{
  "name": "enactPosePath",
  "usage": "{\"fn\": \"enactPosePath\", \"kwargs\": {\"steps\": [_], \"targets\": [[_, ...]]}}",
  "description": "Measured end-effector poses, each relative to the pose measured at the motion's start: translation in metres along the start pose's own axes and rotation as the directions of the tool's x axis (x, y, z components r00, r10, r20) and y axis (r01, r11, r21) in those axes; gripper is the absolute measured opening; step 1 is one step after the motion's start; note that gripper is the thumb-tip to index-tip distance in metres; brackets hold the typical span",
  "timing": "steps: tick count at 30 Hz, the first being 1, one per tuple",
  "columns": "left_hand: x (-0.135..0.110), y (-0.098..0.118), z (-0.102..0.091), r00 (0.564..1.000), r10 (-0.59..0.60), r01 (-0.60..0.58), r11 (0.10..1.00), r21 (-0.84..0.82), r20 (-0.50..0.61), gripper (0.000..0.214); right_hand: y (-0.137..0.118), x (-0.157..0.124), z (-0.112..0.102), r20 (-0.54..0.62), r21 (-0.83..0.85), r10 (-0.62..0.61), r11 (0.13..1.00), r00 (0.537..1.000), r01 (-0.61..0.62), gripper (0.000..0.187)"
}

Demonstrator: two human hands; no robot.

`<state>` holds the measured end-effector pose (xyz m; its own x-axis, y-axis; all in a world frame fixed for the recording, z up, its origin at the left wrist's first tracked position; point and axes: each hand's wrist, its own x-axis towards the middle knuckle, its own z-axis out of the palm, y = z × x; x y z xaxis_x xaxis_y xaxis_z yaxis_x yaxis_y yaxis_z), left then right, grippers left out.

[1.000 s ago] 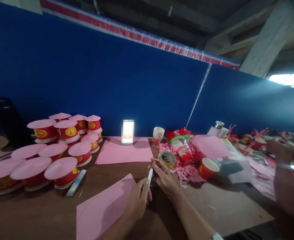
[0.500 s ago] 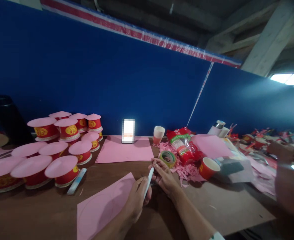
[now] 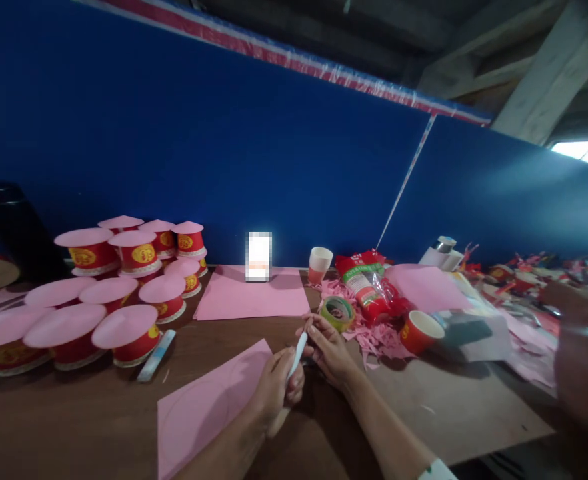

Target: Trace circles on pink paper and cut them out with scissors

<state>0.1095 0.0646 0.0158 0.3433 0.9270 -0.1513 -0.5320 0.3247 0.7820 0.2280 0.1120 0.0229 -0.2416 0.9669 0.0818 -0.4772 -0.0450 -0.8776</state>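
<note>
My left hand (image 3: 277, 381) is closed round a slim white pen-like stick (image 3: 297, 357), whose exact kind I cannot make out. The stick slants up and away, its narrow end at the fingertips of my right hand (image 3: 330, 348). Those fingers are pinched together; whatever is between them is hidden. Both hands are held over the brown table. Left of them lies a pink paper sheet (image 3: 214, 400) with a faint curved line on it. A roll of tape (image 3: 337, 315) sits just beyond my right hand.
Red cups with pink paper tops (image 3: 124, 327) stand in groups at left, beside a narrow blue-and-white packet (image 3: 157, 357). Behind are stacked pink sheets (image 3: 254, 303) and a blurred bright screen (image 3: 259, 257). At right are a red-green bag (image 3: 367, 287), a red cup (image 3: 421, 333) and pink scraps (image 3: 381, 340).
The white stick has tilted slightly in my left hand, and the left fingers have shifted a little. My right hand stays pinched at its narrow end. The view has moved slightly.
</note>
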Motion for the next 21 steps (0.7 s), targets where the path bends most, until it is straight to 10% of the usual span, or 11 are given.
{"fn": "enactPosePath", "kwargs": {"steps": [15,21], "targets": [[0.006,0.0,0.001,0.989,-0.144,0.145,0.987,-0.074,0.015,0.054,0.0,0.011,-0.007,-0.143,0.025,-0.044,0.999,0.989,0.048,0.029],[0.004,-0.001,0.0,0.972,-0.13,0.129,0.991,0.018,0.197,0.059,-0.039,0.024,-0.06,-0.552,-0.283,-0.431,0.902,0.714,0.326,0.024]]}}
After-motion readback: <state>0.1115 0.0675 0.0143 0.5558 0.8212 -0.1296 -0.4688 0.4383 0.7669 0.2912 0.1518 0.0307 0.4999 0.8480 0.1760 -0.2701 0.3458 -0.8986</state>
